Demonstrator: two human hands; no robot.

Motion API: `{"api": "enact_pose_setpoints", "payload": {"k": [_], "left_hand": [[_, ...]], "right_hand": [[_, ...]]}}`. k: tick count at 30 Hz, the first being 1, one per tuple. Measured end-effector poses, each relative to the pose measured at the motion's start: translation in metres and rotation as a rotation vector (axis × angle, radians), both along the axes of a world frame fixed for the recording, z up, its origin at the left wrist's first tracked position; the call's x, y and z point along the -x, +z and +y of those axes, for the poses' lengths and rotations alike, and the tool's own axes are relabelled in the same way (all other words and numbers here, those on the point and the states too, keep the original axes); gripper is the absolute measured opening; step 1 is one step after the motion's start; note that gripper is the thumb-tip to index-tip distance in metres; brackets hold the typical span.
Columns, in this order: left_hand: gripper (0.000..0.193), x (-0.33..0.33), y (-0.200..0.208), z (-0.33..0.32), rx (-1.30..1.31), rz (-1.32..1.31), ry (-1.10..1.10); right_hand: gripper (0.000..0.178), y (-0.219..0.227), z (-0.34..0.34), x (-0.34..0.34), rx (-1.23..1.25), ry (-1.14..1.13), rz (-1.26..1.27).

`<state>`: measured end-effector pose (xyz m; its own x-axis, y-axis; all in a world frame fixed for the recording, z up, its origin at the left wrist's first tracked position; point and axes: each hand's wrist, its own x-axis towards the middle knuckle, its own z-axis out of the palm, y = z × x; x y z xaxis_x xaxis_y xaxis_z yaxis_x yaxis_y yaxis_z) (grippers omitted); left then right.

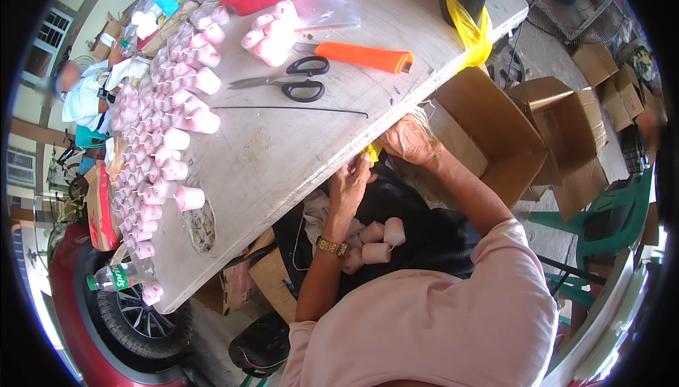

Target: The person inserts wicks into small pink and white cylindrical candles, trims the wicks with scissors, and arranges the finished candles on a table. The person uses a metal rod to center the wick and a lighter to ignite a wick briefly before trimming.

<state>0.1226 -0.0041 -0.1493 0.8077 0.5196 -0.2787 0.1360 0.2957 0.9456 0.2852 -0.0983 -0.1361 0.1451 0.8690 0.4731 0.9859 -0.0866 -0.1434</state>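
Observation:
My left hand (350, 183), with a gold watch (331, 247) on its wrist, is closed in a pinch on a small yellow piece (373, 151) at the table's near edge. Right beside it, my right hand (410, 139) is curled with its fingers mostly hidden; thin white strands (426, 113) show around it. Whether those strands are in its grip is unclear. Several pale pink cup-shaped pieces (377, 253) rest on black material (431, 235) in my lap.
On the white table (262, 168) lie black-handled scissors (300, 79), an orange-handled blade (364, 56), a thin rod (290, 108) and rows of pink-white pieces (170, 139). A plastic bottle (120, 275) lies at left. Open cardboard boxes (495, 132) and a green chair (601, 217) stand right. A person (85, 97) is far left.

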Motion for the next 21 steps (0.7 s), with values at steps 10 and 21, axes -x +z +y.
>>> {"api": "enact_pose_setpoints", "payload": {"k": [10,21], "left_hand": [[0.017,0.001,0.004,-0.005,-0.313,-0.046,-0.178],[0.019,0.036,0.071,-0.014,-0.686,0.021,-0.354]], "right_hand": [[0.018,-0.037,-0.011,-0.066,-0.016,-0.570,0.103],[0.017,0.052,-0.056,0.051,-0.294,-0.305,0.236]]}}
